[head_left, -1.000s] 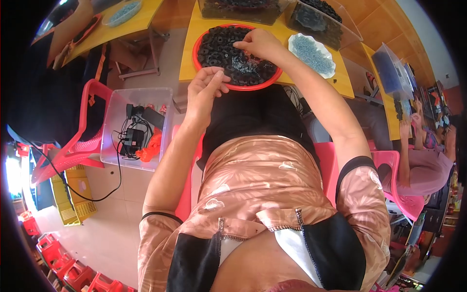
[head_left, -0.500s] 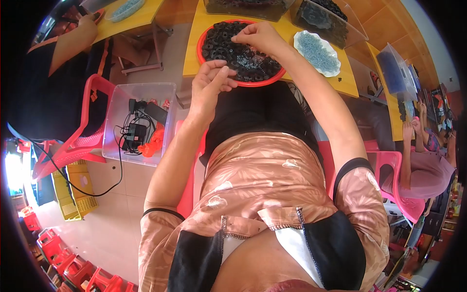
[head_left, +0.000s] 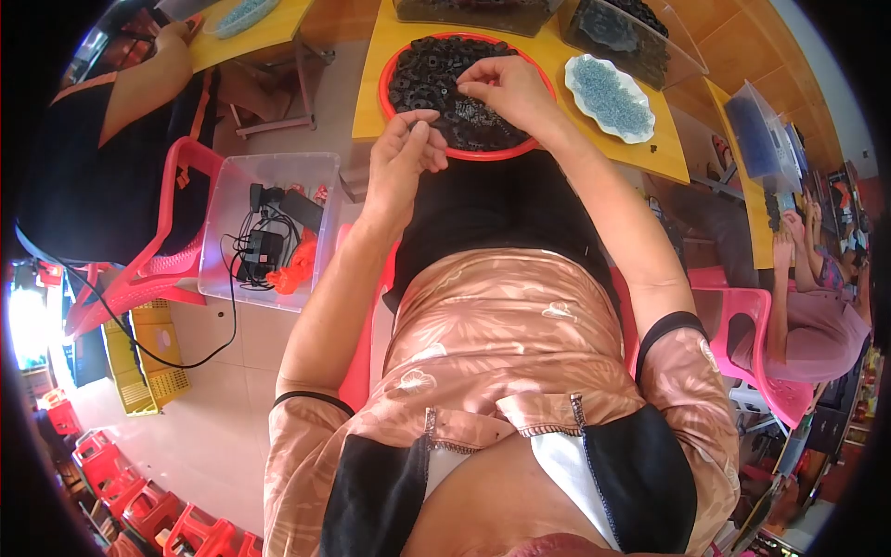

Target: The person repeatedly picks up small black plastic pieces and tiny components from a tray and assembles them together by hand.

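A round red tray (head_left: 383, 85) full of small black parts (head_left: 427, 70) sits at the front edge of the yellow table (head_left: 369, 116). Some small silvery pieces (head_left: 469, 113) lie among the black parts. Over the tray's right half, my right hand (head_left: 510, 91) is closed in a pinch; what its fingertips hold is too small to name. My left hand (head_left: 406, 158) is at the tray's lower left rim, thumb and forefinger close together, anything between them too small to make out. Right of the tray stands a white scalloped plate (head_left: 640, 136) of small blue-grey pieces (head_left: 608, 93).
Clear bins (head_left: 617, 46) stand at the table's back. To the left, a clear box (head_left: 215, 269) holds cables and adapters beside a pink chair (head_left: 172, 195). A person (head_left: 79, 176) sits far left; others (head_left: 807, 320) work at the right.
My right hand has shifted slightly right and down over the tray, its pinch now nearer the middle. My left hand has barely moved. The view has shifted slightly.
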Demonstrator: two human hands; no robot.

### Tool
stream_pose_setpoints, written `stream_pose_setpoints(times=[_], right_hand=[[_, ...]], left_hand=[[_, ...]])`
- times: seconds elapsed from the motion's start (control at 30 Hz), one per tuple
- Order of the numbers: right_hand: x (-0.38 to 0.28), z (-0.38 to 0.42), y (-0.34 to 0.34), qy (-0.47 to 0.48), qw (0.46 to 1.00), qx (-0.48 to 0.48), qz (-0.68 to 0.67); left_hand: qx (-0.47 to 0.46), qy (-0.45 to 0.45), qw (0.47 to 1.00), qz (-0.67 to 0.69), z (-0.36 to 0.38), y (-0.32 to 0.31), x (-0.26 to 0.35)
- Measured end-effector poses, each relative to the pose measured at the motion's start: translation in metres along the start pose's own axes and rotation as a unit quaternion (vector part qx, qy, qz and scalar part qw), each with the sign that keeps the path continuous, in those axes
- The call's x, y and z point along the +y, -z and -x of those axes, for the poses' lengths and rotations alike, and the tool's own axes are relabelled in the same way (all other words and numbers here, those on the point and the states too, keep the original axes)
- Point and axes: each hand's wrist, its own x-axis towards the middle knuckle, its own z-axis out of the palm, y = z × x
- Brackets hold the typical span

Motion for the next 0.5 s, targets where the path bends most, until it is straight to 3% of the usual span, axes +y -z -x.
stream_pose_setpoints(times=[0.07, 0.17, 0.5], right_hand=[[-0.005, -0.004, 0.002, -0.015, 0.999, -0.021, 0.020], [-0.002, -0.012, -0.008, 0.056, 0.993, -0.013, 0.101], [0.003, -0.021, -0.019, 0.092, 0.979, -0.043, 0.175]], left_hand=[[0.028, -0.006, 0.999, -0.018, 0.002, -0.003, -0.002], [0.044, 0.000, 0.999, -0.020, 0.004, -0.005, 0.004], [0.008, 0.011, 1.000, -0.010, 0.003, -0.004, 0.005]])
